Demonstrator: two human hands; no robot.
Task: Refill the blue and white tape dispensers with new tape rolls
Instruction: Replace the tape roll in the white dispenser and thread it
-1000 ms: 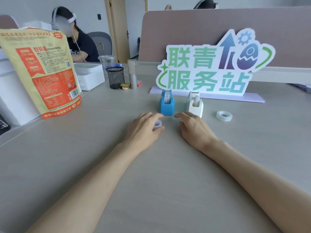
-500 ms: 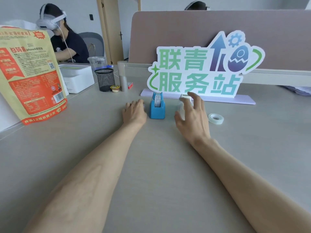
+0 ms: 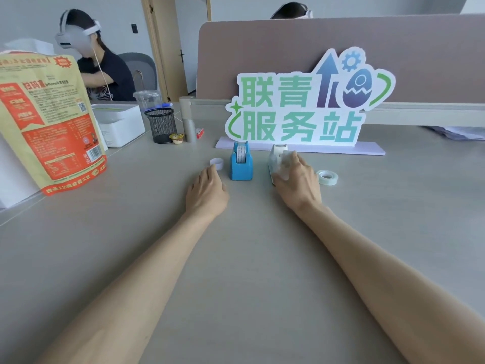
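The blue tape dispenser [image 3: 241,164] stands upright on the desk with a patterned roll in it. Just to its left lies a small pale lilac ring [image 3: 216,163], an empty tape core by its look. My left hand [image 3: 207,191] rests flat on the desk right below that ring, holding nothing. The white tape dispenser [image 3: 278,160] stands to the right of the blue one, and my right hand [image 3: 298,179] is wrapped around it. A clear tape roll [image 3: 327,177] lies flat on the desk just right of my right hand.
A green and blue cut-out sign [image 3: 301,106] stands right behind the dispensers. At left stand a big orange snack bag [image 3: 49,122], a white box [image 3: 118,124], a black mesh pen cup [image 3: 161,126] and a grey tube [image 3: 189,119]. A person with a headset sits far left.
My left hand put the lilac ring down left of the blue dispenser and drew back. My right hand reached forward and closed around the white dispenser.
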